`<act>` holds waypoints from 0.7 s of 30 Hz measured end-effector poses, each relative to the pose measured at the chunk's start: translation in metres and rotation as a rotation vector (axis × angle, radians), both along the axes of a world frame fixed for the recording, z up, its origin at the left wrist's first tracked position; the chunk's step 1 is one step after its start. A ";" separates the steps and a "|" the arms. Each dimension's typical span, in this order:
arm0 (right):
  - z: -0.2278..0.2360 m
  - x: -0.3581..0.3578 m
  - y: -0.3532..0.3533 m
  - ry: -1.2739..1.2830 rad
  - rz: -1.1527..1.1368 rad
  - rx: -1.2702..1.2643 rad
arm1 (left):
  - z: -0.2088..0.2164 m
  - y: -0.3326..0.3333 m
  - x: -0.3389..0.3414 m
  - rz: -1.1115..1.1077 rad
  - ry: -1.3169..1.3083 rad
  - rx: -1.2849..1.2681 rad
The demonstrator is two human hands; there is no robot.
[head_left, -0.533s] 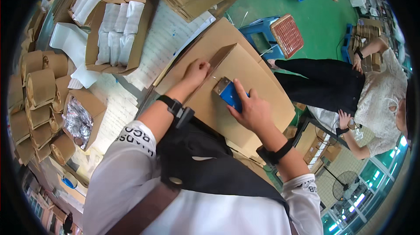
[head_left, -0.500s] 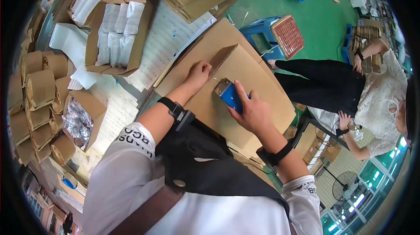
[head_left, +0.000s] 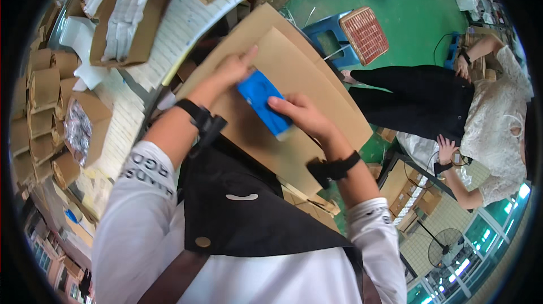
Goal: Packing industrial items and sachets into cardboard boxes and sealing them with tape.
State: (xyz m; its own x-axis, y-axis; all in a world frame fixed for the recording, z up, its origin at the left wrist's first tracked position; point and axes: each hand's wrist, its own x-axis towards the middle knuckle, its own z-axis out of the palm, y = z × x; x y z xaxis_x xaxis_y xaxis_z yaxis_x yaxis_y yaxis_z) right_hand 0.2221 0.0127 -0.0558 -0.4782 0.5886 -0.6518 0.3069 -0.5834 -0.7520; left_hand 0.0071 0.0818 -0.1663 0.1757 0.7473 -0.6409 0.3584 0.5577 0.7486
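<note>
The right hand [head_left: 305,112] grips a blue tool [head_left: 261,100] over the cardboard [head_left: 314,75], its thumb on the tool's face. The left hand [head_left: 233,69] is just beside the tool's far end (blurred, so whether its fingers are closed cannot be told). A box [head_left: 145,38] of white bundles stands to the left.

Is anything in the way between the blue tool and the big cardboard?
Nothing I can see. The right hand holds the blue tool over the cardboard. The left hand is close to the tool's far end, but doesn't look to be under it.
</note>
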 end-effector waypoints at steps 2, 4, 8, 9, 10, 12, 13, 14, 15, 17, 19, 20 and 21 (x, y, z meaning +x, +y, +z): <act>0.004 0.011 -0.016 0.030 -0.041 -0.016 | 0.013 -0.005 0.001 0.038 0.019 0.085; 0.007 0.064 -0.053 -0.100 0.010 0.065 | 0.003 -0.003 -0.013 -0.062 0.190 0.223; 0.032 0.208 -0.155 -0.221 -0.103 0.006 | 0.014 -0.028 0.029 -0.073 1.021 0.731; 0.033 0.234 -0.178 -0.222 -0.119 0.015 | 0.005 -0.033 0.046 -0.070 1.122 0.944; 0.027 0.255 -0.197 -0.265 -0.187 0.001 | -0.001 -0.056 0.086 -0.247 0.972 0.995; 0.019 0.268 -0.216 -0.393 -0.199 0.062 | 0.013 -0.128 0.182 -0.616 0.579 0.997; 0.013 0.268 -0.214 -0.384 -0.209 0.057 | 0.017 -0.163 0.222 -0.733 0.514 1.077; 0.010 0.269 -0.211 -0.355 -0.194 0.008 | 0.016 -0.185 0.249 -0.850 0.436 1.158; 0.007 0.276 -0.214 -0.330 -0.193 -0.044 | 0.016 -0.184 0.257 -0.876 0.419 1.164; 0.012 0.296 -0.241 -0.279 -0.243 -0.016 | 0.031 -0.181 0.258 -0.882 0.572 1.076; 0.025 0.326 -0.276 -0.328 -0.285 -0.014 | 0.048 -0.183 0.260 -0.921 0.554 1.072; 0.018 0.341 -0.287 -0.335 -0.276 -0.056 | 0.049 -0.182 0.263 -0.944 0.576 1.136; 0.004 0.344 -0.294 -0.330 -0.307 -0.060 | 0.050 -0.181 0.264 -0.964 0.598 1.203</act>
State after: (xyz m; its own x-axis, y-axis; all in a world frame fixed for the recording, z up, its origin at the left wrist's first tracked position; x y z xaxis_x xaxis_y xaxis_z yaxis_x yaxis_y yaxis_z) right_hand 0.5661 -0.2812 -0.0514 -0.0485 0.6271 -0.7774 0.3305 -0.7245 -0.6049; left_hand 0.2708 -0.0992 -0.1163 0.7968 0.6026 0.0443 0.5844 -0.7872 0.1969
